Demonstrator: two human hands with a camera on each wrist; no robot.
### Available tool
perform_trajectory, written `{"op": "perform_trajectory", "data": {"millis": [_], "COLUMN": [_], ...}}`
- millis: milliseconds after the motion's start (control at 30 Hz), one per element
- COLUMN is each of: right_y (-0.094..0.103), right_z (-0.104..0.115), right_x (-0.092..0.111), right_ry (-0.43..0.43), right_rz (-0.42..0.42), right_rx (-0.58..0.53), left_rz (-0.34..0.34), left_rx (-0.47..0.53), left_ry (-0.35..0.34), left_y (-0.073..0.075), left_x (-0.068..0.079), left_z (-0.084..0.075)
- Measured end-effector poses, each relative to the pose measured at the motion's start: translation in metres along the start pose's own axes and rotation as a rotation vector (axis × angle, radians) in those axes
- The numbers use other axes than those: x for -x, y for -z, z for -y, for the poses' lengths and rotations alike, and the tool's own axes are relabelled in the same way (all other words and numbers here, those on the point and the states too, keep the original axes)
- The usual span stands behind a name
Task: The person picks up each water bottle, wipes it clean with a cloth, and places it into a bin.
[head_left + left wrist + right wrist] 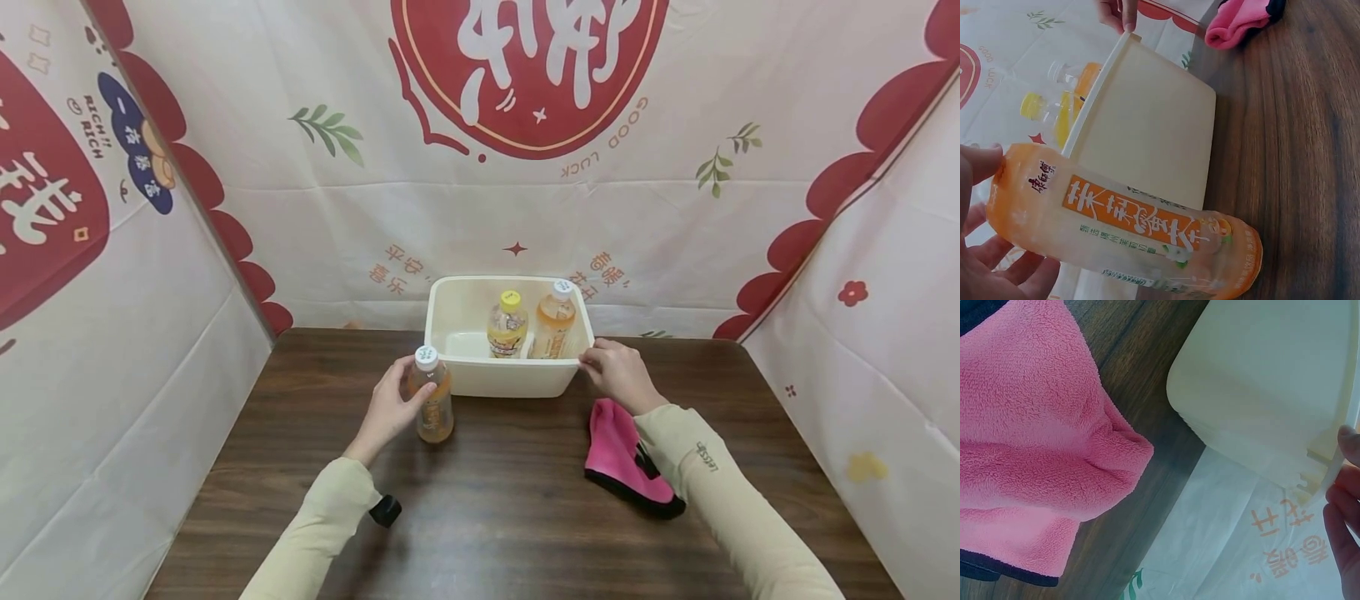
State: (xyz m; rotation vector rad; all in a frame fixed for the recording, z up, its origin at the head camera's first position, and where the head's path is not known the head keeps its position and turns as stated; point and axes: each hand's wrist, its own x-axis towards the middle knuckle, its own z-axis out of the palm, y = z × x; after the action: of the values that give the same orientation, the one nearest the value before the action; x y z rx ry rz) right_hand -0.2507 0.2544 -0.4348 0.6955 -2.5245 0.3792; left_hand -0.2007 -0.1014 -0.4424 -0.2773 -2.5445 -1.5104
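Note:
In the head view my left hand (392, 408) grips the upper part of a white-capped drink bottle (435, 410) with orange liquid, upright in front of a cream plastic bin (510, 379). Its orange label (1129, 212) faces the left wrist camera. Whether its base touches the table I cannot tell. My right hand (618, 373) pinches the bin's rim at the near right corner, thumb outside in the right wrist view. Inside the bin stand a yellow-capped bottle (507, 327) and another white-capped orange bottle (555, 321), their lower parts hidden by the front wall.
A pink cloth (618, 458) with black edging lies on the brown wooden table (487, 517), partly under my right forearm. Printed white fabric (337, 250) rises behind the bin and along both sides. A small black object (386, 511) sits at my left wrist.

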Motion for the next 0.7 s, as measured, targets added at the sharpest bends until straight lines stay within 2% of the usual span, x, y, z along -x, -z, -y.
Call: {"op": "perform_trajectory", "data": {"millis": [167,367,433,600,700], "right_y": [0.001,0.016,0.023,0.031,0.029], "right_z": [0.0,0.001,0.002,0.0,-0.001], "right_x": [0.002,0.003,0.008,0.035,0.061], "right_ry": [0.003,0.008,0.022,0.057,0.004], "right_rz": [0.023,0.193,0.222,0.199,0.25], "right_rx": [0.012,0.006,0.007,0.064,0.085], "left_rz": [-0.001,0.013,0.019,0.042,0.051], "left_rx": [0.021,0.029,0.028,-0.003,-0.032], "left_ry": [0.007,0.006,0.014,0.01,-0.016], "left_y": [-0.002,-0.002,-0.001,-0.001,-0.001], "left_x": [0.0,-0.001,-0.001,0.0,0.0], "left_z": [0.002,0.006,0.006,0.005,0.004]}}
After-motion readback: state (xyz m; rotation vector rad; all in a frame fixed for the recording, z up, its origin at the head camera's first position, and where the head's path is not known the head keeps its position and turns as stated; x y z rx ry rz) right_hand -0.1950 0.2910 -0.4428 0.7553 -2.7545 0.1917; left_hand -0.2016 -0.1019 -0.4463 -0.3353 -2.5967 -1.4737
